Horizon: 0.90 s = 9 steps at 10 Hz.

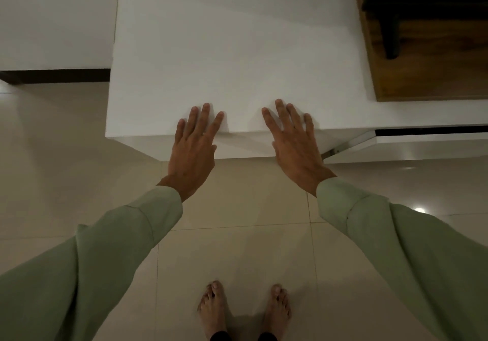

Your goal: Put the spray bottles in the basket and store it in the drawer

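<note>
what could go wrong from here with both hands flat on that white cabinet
1. Both the left hand and the right hand lie open across the front edge of the white cabinet top; if a drawer sits just below, fingers could get pinched there.
2. The bare feet stand close in front, so anything pulled out or dropped might hit the toes.
3. No spray bottles or basket are in view, so whether they are stored cannot be checked.

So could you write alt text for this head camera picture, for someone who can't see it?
Seen from above, a person's left hand and right hand lie flat and open on the front edge of a white cabinet top. Pale green sleeves, bare feet and beige floor tiles fill the foreground.
</note>
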Each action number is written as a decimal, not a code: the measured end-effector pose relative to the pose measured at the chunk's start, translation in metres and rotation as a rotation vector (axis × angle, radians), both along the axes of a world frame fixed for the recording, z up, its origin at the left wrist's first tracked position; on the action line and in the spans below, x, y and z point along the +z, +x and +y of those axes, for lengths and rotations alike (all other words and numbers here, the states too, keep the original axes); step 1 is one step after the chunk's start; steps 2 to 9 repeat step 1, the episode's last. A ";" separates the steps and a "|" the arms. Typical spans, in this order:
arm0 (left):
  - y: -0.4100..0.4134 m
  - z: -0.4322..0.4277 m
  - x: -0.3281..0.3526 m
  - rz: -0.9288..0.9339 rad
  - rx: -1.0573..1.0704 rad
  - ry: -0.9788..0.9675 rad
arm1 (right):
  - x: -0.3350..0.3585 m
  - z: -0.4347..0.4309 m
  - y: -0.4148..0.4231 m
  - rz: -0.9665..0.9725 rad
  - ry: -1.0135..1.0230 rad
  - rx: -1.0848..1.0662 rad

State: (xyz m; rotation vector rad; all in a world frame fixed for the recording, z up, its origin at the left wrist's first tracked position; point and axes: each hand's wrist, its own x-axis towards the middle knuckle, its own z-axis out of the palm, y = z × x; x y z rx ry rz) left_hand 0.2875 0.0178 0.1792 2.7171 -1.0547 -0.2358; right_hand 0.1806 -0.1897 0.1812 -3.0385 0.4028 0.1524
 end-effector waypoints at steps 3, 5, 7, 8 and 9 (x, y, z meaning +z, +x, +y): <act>-0.014 0.008 0.027 0.117 0.071 -0.047 | 0.019 0.008 -0.014 0.008 0.124 -0.060; -0.014 0.008 0.027 0.117 0.071 -0.047 | 0.019 0.008 -0.014 0.008 0.124 -0.060; -0.014 0.008 0.027 0.117 0.071 -0.047 | 0.019 0.008 -0.014 0.008 0.124 -0.060; -0.014 0.008 0.027 0.117 0.071 -0.047 | 0.019 0.008 -0.014 0.008 0.124 -0.060; -0.014 0.008 0.027 0.117 0.071 -0.047 | 0.019 0.008 -0.014 0.008 0.124 -0.060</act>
